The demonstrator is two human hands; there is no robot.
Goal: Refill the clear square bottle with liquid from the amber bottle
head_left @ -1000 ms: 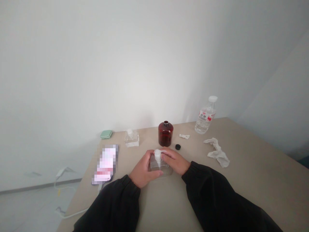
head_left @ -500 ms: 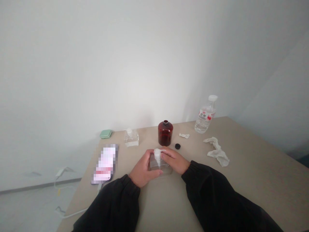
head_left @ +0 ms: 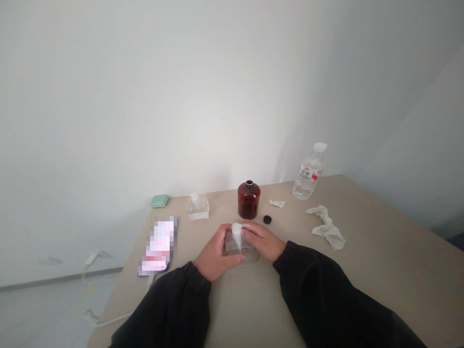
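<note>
A clear pump bottle [head_left: 246, 253] with a white pump top stands upright on the table in front of me. My left hand [head_left: 218, 256] is wrapped round its left side, thumb across the front. At the pump top, my right hand [head_left: 263, 240] has its fingers closed on the white pump head [head_left: 237, 231]. Just behind the hands stands a dark red-brown bottle [head_left: 248, 202] with an uncovered neck. A small black cap [head_left: 267, 220] lies to the right of that bottle.
Along the back are a green case [head_left: 159, 201], a second clear bottle [head_left: 197, 209] with a white top, and a water bottle [head_left: 307, 176]. Crumpled tissues [head_left: 328, 229] lie at right. A phone [head_left: 158, 246] with a white cable rests at left, near the table's edge.
</note>
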